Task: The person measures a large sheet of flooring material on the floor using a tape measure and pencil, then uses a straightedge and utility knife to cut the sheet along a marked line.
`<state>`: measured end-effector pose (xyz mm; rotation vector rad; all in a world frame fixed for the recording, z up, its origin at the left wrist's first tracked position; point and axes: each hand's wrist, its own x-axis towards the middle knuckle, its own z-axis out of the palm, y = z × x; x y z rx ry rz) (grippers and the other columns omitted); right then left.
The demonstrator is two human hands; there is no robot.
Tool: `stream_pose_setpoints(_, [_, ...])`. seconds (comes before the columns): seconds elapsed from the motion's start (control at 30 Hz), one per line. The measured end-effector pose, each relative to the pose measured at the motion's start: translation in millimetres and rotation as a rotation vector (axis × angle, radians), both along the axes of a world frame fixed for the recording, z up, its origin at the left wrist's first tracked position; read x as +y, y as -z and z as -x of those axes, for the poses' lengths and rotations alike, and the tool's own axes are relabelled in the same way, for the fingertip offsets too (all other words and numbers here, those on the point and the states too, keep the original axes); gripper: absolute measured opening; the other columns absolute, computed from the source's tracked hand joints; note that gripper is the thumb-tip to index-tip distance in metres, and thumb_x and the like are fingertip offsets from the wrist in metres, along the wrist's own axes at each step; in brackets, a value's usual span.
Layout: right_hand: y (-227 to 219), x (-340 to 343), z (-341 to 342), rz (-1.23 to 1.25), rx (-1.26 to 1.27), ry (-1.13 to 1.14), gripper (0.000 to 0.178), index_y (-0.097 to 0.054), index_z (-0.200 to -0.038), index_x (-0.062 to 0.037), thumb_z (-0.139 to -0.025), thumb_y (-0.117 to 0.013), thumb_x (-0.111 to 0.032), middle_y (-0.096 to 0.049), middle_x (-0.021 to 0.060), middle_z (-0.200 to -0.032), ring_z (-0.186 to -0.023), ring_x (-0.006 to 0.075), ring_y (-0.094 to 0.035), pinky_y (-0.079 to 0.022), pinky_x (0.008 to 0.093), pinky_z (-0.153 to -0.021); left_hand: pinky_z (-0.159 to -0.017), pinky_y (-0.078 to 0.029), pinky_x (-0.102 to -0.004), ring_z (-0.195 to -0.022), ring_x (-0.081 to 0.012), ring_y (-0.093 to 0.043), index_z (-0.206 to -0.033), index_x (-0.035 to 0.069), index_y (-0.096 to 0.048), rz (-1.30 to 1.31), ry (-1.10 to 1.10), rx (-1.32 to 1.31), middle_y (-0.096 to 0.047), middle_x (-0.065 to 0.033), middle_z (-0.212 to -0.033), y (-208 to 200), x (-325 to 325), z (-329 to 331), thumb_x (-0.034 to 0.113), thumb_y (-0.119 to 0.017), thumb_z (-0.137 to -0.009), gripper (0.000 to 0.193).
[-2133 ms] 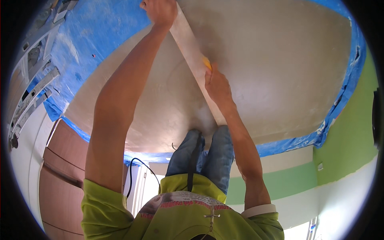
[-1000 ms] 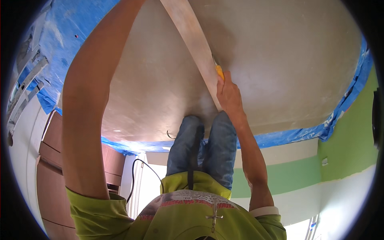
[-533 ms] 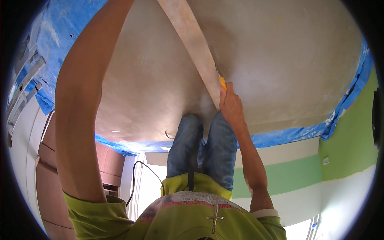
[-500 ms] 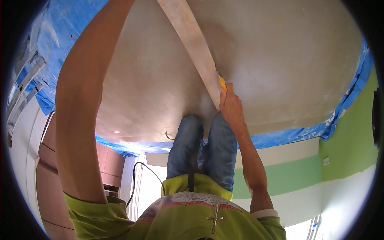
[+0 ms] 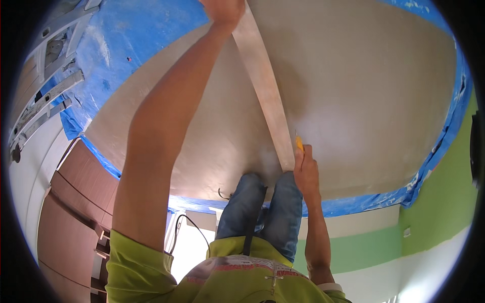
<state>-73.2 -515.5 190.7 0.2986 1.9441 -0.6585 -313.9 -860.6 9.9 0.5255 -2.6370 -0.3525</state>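
Observation:
A long, pale wood-like strip (image 5: 262, 83) lies across a large grey-brown sheet (image 5: 364, 91), running from the top edge down to my knees. Closed around a yellow-handled utility knife (image 5: 299, 143), my right hand (image 5: 307, 174) rests beside the strip's near end. A thin blade tip shows just past the handle, close to the strip's right edge. My left hand (image 5: 225, 11) reaches far forward to the strip's upper part and overlaps its left edge. The top of the picture cuts off that hand, so its fingers are hidden.
Blue plastic sheeting (image 5: 136, 45) surrounds the grey-brown sheet. A metal ladder (image 5: 50, 96) is at the far left, near reddish-brown cabinets (image 5: 76, 202). A dark cable (image 5: 194, 224) hangs by my left side. A green and white wall (image 5: 429, 207) stands at right.
My right hand and the knife have come down along the strip toward me. My left hand has come into view at the top. The whole view has shifted, showing more of the ladder.

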Motion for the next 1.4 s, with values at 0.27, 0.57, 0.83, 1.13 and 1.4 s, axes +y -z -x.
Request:
stream_pose_setpoints(0.27, [65,-125,146,0.2,0.318,-0.033,0.035,-0.05,-0.12,-0.0046,-0.109,-0.039,-0.036,-0.064,0.0245,-0.079,-0.073,0.0462,-0.062,-0.046,0.0538,-0.066,-0.097,-0.037,-0.0526,-0.112,-0.0366,-0.053,-0.11,0.012,-0.066,-0.028,-0.034,-0.076,-0.061,-0.0147,-0.115,-10,0,7,0.002,-0.056,-0.08,0.032])
stream_pose_setpoints(0.57, [90,-185,194,0.169,0.267,-0.002,0.035,-0.05,-0.117,-0.0044,-0.109,-0.04,-0.037,-0.065,0.0247,-0.082,-0.077,0.0455,-0.064,-0.047,0.0528,-0.07,-0.094,-0.032,-0.0473,-0.112,-0.0292,-0.049,-0.105,0.022,-0.068,-0.078,-0.069,-0.156,-0.057,-0.0055,-0.112,-6,-6,6,0.001,-0.058,-0.08,0.034])
stream_pose_setpoints(0.83, [97,-182,192,0.176,0.237,-0.018,0.035,-0.049,-0.118,-0.0031,-0.109,-0.039,-0.035,-0.067,0.0256,-0.089,-0.082,0.0463,-0.064,-0.048,0.0534,-0.072,-0.094,-0.035,-0.0507,-0.11,-0.0345,-0.051,-0.109,0.015,-0.066,-0.099,-0.035,-0.131,-0.059,-0.0123,-0.113,-9,-1,7,0.002,-0.055,-0.08,0.033])
stream_pose_setpoints(1.13, [92,-183,195,0.232,0.327,-0.057,0.034,-0.049,-0.116,-0.0021,-0.108,-0.038,-0.034,-0.067,0.0266,-0.093,-0.087,0.0477,-0.064,-0.049,0.0543,-0.076,-0.094,-0.036,-0.052,-0.109,-0.0372,-0.053,-0.111,0.012,-0.065,-0.118,-0.023,-0.085,-0.06,-0.0154,-0.112,-14,4,9,0.001,-0.053,-0.08,0.035])
stream_pose_setpoints(1.4, [93,-186,195,0.22,0.392,-0.091,0.032,-0.05,-0.109,-0.0014,-0.107,-0.045,-0.033,-0.068,0.0237,-0.084,-0.082,0.0468,-0.066,-0.052,0.0554,-0.073,-0.094,-0.038,-0.0529,-0.11,-0.0383,-0.054,-0.109,0.014,-0.065,-0.117,-0.05,-0.101,-0.061,-0.016,-0.115,-8,1,9,0.001,-0.054,-0.08,0.033])
